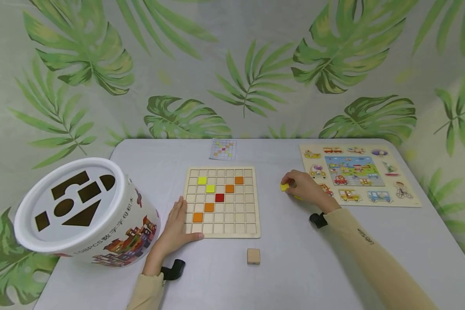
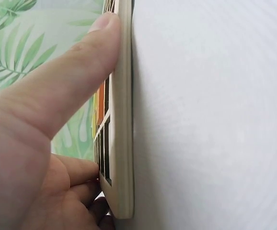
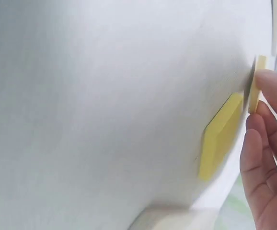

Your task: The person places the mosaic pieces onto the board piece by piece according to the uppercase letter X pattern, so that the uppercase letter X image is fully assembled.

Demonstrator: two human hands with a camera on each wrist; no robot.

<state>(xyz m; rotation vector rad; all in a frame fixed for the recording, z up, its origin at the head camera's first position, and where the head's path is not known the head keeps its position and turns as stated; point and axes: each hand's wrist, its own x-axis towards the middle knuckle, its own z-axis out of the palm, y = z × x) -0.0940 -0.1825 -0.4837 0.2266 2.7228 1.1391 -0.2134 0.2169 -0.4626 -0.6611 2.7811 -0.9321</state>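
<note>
My left hand rests against the left side of the wooden grid board, thumb on its front corner. On the grid, yellow tiles, a red tile and several orange tiles form two diagonals. Right of the board, my right hand pinches a small yellow tile between thumb and fingers, close over the table. Another yellow tile lies on the tabletop beside that hand, mostly covered by it in the head view.
A printed pattern card lies behind the board. In front is a plain wooden cube. The large white tub with a shape-cut lid stands at left. At the back right lies a vehicle puzzle board.
</note>
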